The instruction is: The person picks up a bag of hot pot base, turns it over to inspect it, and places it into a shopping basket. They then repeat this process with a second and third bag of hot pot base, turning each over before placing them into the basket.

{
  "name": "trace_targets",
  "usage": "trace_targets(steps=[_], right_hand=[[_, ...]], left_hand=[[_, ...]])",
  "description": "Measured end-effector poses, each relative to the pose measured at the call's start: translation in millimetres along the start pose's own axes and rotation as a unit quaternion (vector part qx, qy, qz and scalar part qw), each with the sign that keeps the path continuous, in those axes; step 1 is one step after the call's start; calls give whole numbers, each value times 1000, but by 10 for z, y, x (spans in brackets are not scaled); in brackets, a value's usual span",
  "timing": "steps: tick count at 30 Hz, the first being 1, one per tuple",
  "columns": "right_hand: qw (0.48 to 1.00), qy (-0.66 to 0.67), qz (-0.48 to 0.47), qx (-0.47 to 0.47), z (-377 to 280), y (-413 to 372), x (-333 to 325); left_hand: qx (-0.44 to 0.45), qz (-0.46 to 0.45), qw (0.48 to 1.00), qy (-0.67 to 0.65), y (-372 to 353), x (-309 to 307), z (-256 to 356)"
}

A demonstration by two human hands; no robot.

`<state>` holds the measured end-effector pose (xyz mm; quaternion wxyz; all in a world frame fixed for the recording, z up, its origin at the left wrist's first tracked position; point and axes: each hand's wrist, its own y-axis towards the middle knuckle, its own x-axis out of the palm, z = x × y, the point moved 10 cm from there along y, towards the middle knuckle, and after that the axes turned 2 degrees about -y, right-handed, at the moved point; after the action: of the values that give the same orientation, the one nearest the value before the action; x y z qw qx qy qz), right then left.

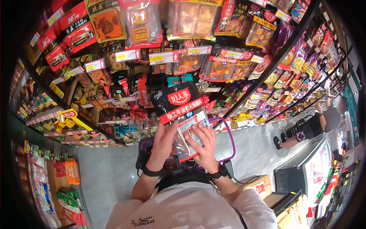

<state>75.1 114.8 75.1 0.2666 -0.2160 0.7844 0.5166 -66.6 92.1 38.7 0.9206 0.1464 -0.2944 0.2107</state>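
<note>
Between my two hands, in front of my chest, is a black and red hotpot seasoning packet, with white printing and a clear lower part. My left hand grips its left edge, thumb on the front. My right hand lies over the lower right of the pack, fingers spread across a white label, and its hold there steadies the right side. Below the packet is a dark shopping basket with a purple handle, partly hidden by my forearms and the packet.
Hanging packs, such as a pack of square blocks, fill the rack ahead, with price tags along its rails. A person in dark clothes stands in the aisle at right. A cardboard box and a freezer are at lower right.
</note>
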Motion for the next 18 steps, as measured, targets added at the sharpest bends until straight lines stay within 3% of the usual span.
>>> trace_targets(steps=[6,9,15,17,18], right_hand=[[991,62,-115,-21,-290,196,-123],[986,113,-122,-15,-398,322,-293],[988,109,90,64,-88,429,-679],[905,361,148,171,79,496,-678],[877,431,143,157,70,616,-692]], left_hand=[[38,52,998,1,-22,-129,187],[64,59,996,4,-50,-54,395],[51,79,994,61,-238,-142,510],[55,71,993,79,-311,-135,530],[83,66,991,86,-336,-77,592]])
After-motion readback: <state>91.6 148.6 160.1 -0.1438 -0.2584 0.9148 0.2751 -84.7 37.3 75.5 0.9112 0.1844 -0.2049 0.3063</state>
